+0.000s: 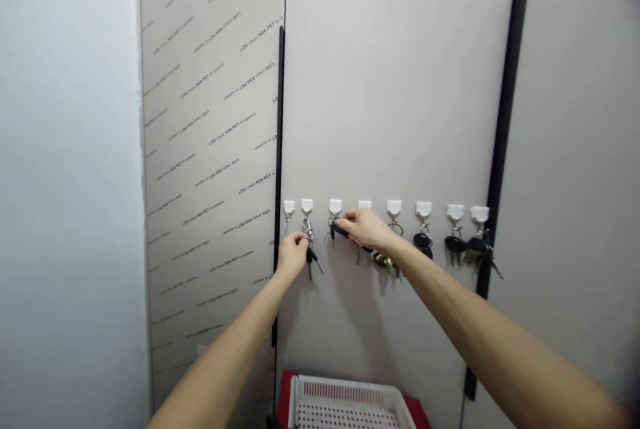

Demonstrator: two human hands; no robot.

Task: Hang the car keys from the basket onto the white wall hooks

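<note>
A row of several white stick-on hooks (394, 208) runs across a pale grey cabinet door (400, 82). My left hand (293, 252) pinches the metal clip of a bunch of keys (311, 254) hanging from the second hook. My right hand (366, 229) has its fingers around a black-headed key (341, 231) at the third hook, and the key's ring is partly hidden by the fingers. Just below my right hand hang brass-coloured keys (385, 261). Black-headed keys (423, 242) hang from the hooks further right.
Black vertical door handles (503, 149) run along the door edges. To the left is a panel with printed protective film (210, 149), then a white wall (65, 149). A white perforated plastic basket (350, 402) stands on something red at the bottom.
</note>
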